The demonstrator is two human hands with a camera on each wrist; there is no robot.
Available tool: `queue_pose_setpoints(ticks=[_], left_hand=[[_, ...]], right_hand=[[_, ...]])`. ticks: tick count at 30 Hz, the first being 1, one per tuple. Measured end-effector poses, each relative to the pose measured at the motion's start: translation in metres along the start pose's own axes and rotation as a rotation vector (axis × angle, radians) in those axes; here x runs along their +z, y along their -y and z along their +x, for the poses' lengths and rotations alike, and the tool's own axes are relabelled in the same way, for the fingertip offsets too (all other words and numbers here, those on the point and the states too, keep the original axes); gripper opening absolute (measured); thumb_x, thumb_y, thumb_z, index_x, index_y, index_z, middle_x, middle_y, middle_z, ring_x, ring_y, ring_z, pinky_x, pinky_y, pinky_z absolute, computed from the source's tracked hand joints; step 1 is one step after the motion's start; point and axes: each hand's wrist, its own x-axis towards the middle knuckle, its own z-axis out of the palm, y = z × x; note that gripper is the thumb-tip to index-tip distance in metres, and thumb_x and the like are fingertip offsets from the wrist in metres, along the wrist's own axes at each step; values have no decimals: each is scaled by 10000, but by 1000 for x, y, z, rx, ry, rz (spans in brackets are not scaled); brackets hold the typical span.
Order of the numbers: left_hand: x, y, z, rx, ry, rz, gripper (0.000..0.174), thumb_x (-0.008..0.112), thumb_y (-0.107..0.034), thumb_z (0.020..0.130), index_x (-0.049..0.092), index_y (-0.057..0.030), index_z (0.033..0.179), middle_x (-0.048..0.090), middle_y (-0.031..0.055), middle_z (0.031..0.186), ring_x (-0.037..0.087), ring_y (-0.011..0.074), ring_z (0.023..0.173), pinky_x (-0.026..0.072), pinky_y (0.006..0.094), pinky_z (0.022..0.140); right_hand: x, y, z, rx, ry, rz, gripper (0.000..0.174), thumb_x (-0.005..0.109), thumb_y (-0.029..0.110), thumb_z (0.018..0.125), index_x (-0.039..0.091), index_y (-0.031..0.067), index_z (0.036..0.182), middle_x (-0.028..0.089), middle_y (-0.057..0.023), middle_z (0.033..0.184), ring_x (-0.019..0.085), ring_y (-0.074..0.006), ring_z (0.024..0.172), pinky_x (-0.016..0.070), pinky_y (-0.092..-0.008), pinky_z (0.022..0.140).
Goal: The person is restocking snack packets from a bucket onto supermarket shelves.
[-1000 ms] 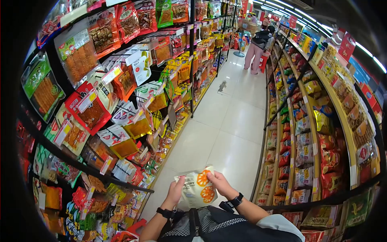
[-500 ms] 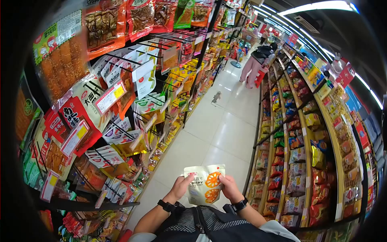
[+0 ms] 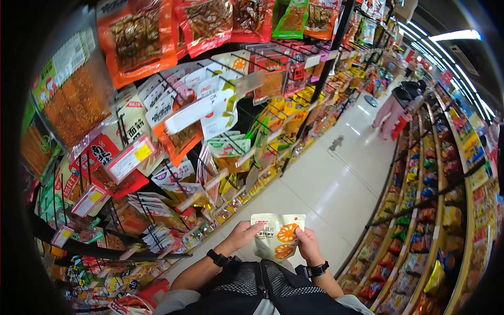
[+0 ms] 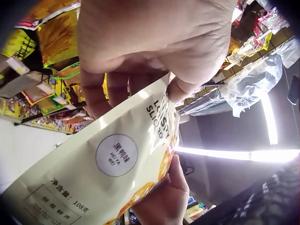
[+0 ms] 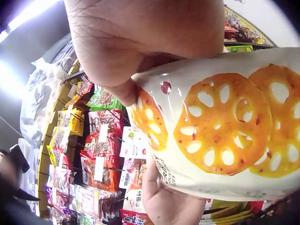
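Now, pouch (image 3: 276, 236): you hold it upright before your chest, between both hands, over the pale aisle floor (image 3: 325, 194)
Pouch contents: sealed, so hidden; the front shows printed orange lotus-root slices and the word CRISPY
Left hand (image 3: 243, 233): fingers curled behind the pouch's left edge, thumb on the front, gripping it
Right hand (image 3: 306, 245): thumb and fingers pinch the right edge (just beside the printed slices)
Hanging bags (image 3: 136, 37): on pegs to your left, with price tags, dried snacks showing through clear fronts
Shelf packets (image 3: 420, 241): stacked in rows to your right
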Motion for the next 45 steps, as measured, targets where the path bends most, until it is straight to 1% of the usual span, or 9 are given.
queue_pose_setpoints(ticks=[3,8,13,16,21,25,33,36,45], left_hand=[[12,-23,43,78,-87,56,321,563,-213,1005,655,39,1180,698,56,1099,608,93,997,478,271,888],[34,-61,104,107,-231,88,247,609,-186,979,654,21,1107,692,33,1041,610,83,959,485,262,845],[60,-124,135,99,-472,131,193,628,-92,950,597,24,1101,673,51,975,616,75,850,497,232,748],[56,-138,156,289,-594,116,170,636,-91,942,598,19,1066,667,42,952,613,70,833,499,232,736],[49,-184,193,441,-723,55,265,709,-90,890,514,-29,1057,615,17,887,598,63,799,507,234,703],[40,-219,218,551,-766,63,254,725,-70,873,509,-38,1001,616,21,848,594,53,713,503,227,612],[-8,-257,249,723,-760,14,225,722,-106,890,542,-31,1002,629,20,826,595,57,702,493,225,600],[-23,-269,255,834,-848,196,224,717,-126,898,546,-29,1005,630,10,813,589,62,705,489,237,611],[-66,-258,289,724,-800,-36,259,736,-144,876,547,-29,1010,659,50,827,607,73,710,503,255,617]], right_hand=[[-27,34,43,-36,73,-115,351,549,259,1013,656,-54,1133,699,-64,1057,632,-120,952,495,-287,870],[-66,86,100,-3,136,-58,351,550,271,1016,659,-42,1131,694,-47,1043,620,-103,927,495,-278,853],[-60,138,150,-10,231,-45,348,555,270,1011,650,-46,1120,704,-83,1054,652,-131,931,509,-294,848],[-44,161,179,-50,292,-30,338,562,272,1012,653,-38,1113,698,-49,1017,630,-99,898,500,-268,819],[-15,206,223,-141,389,-28,350,552,271,1022,648,-47,1133,692,-28,1020,612,-71,902,492,-249,821],[8,243,248,-155,416,19,337,544,252,1024,647,-47,1141,700,-58,1059,639,-96,921,499,-259,836],[49,283,315,-191,478,-1,335,554,256,1017,648,-37,1149,704,-77,1087,651,-121,960,492,-288,883],[64,291,336,-204,510,18,338,561,259,1013,648,-32,1162,704,-78,1099,648,-126,991,483,-295,906],[75,284,383,-108,485,47,301,546,222,1015,649,-23,1156,701,-90,1123,658,-150,1005,488,-300,912]])
